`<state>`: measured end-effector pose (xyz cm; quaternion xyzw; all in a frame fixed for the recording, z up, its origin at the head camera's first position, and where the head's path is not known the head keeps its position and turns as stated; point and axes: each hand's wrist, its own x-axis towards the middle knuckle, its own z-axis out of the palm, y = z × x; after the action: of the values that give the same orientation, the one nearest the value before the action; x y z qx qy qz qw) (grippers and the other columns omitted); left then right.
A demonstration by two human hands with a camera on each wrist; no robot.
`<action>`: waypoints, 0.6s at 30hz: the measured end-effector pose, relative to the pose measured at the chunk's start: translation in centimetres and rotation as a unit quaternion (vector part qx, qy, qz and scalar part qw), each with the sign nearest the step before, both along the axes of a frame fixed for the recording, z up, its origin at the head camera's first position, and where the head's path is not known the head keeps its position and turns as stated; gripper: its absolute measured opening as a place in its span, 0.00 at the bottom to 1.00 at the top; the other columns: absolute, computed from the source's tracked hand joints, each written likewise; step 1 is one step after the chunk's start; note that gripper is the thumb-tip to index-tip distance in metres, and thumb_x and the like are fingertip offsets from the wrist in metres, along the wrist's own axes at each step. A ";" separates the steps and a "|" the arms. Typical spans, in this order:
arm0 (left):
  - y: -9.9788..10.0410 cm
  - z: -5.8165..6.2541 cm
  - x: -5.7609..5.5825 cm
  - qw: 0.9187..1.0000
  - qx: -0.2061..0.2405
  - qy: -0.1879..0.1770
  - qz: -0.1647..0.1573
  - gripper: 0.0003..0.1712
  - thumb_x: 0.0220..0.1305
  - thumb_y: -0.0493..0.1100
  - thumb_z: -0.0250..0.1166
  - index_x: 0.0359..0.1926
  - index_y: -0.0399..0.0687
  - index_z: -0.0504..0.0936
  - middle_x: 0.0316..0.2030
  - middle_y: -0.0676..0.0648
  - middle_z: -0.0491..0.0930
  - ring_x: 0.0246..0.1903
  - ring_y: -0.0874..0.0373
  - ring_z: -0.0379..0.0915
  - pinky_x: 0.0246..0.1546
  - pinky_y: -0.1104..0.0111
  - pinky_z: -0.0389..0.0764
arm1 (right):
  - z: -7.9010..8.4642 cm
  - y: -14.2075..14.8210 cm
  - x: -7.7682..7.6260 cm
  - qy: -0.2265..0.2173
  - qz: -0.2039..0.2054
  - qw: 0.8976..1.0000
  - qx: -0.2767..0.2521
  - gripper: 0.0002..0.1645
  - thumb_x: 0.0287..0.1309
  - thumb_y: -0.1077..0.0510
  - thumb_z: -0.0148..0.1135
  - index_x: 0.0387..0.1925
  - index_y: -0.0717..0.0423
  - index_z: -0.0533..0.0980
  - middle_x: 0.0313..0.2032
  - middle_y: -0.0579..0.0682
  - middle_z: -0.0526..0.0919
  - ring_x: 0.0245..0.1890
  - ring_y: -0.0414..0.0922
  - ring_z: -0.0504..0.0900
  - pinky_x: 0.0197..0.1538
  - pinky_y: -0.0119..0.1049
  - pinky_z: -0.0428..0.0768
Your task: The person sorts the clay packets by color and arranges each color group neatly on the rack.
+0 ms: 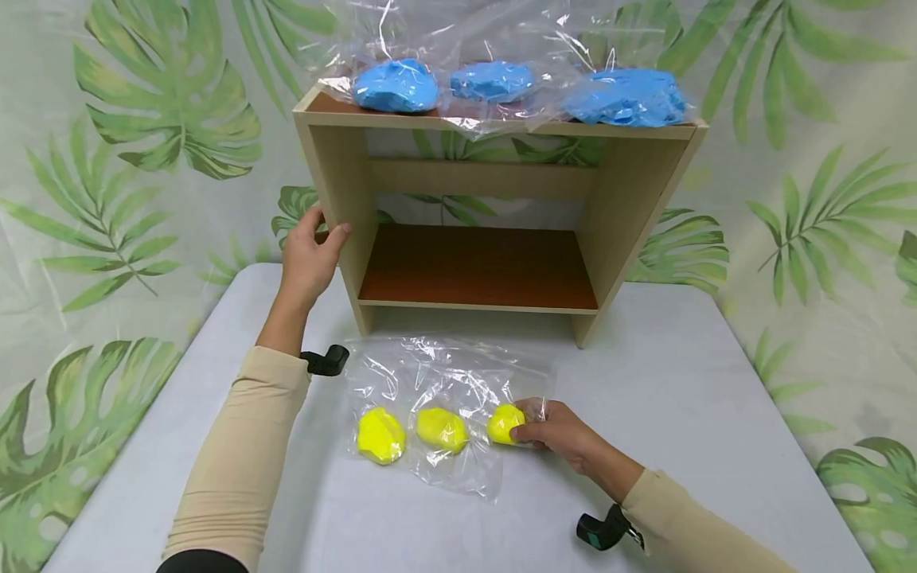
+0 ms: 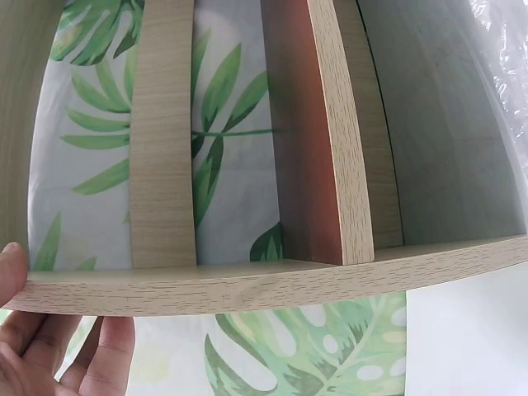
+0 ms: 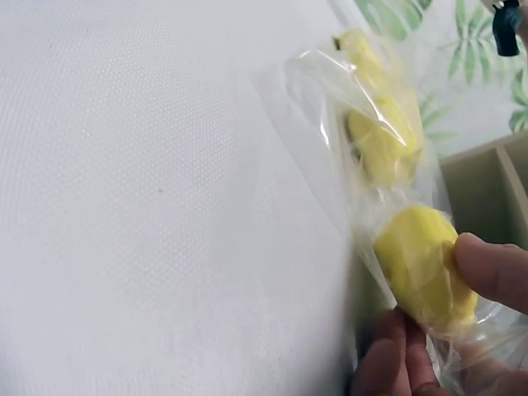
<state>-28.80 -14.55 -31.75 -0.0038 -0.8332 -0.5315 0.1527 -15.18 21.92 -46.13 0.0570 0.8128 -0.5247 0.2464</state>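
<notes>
My left hand holds the left side panel of a small wooden shelf. In the left wrist view the thumb lies on one side of that panel and the fingers on the other. On the table in front of the shelf are three clear plastic bags, each with a bright yellow lump inside. My right hand pinches the rightmost yellow lump through its bag. To its left lie the middle yellow lump and the left yellow lump.
On the shelf's top sit three clear bags with blue lumps: left, middle and right. A brown board forms the lower shelf. The white tablecloth covers the table, and a leaf-print cloth hangs behind.
</notes>
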 end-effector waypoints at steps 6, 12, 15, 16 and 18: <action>-0.1 -0.1 0.1 1.000 0.000 0.002 -0.002 0.28 0.71 0.49 0.56 0.70 0.52 0.68 0.68 0.43 0.71 0.63 0.45 0.75 0.60 0.50 0.79 | -0.2 0.6 -0.1 0.008 0.017 0.999 -0.048 0.31 0.55 0.63 0.68 0.61 0.63 0.73 0.52 0.58 0.82 0.41 0.42 0.81 0.46 0.33 0.84; -0.2 -0.2 0.0 1.000 -0.004 0.000 -0.002 0.29 0.71 0.50 0.56 0.70 0.52 0.68 0.68 0.43 0.71 0.64 0.45 0.75 0.60 0.50 0.79 | -0.6 0.9 -0.2 0.011 0.014 0.997 -0.072 0.32 0.57 0.61 0.66 0.63 0.68 0.71 0.54 0.60 0.82 0.41 0.42 0.81 0.49 0.33 0.83; -0.2 -0.2 0.0 1.000 -0.002 0.000 -0.005 0.29 0.71 0.50 0.56 0.70 0.52 0.68 0.68 0.43 0.70 0.64 0.45 0.74 0.61 0.50 0.78 | -0.7 1.3 -0.2 0.023 0.020 0.996 -0.090 0.33 0.59 0.61 0.65 0.64 0.72 0.69 0.59 0.65 0.79 0.45 0.42 0.82 0.53 0.34 0.83; -0.2 -0.2 0.0 1.000 -0.001 0.001 -0.005 0.29 0.71 0.50 0.57 0.70 0.52 0.68 0.68 0.43 0.70 0.64 0.45 0.74 0.61 0.50 0.78 | -0.6 1.5 -0.2 0.026 0.022 0.995 -0.094 0.34 0.60 0.60 0.65 0.64 0.73 0.68 0.60 0.66 0.78 0.47 0.42 0.82 0.54 0.34 0.83; -0.3 -0.2 0.0 1.000 0.001 0.002 -0.006 0.28 0.71 0.50 0.57 0.70 0.52 0.68 0.68 0.43 0.70 0.64 0.45 0.74 0.61 0.50 0.78 | -0.6 2.0 -0.2 0.032 0.026 0.993 -0.108 0.35 0.61 0.60 0.64 0.65 0.73 0.66 0.63 0.68 0.74 0.50 0.42 0.82 0.57 0.35 0.83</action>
<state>-28.79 -14.81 -31.92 -0.0093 -0.8321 -0.5335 0.1514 -15.38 23.88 -46.72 -0.0078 0.7600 -0.6044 0.2387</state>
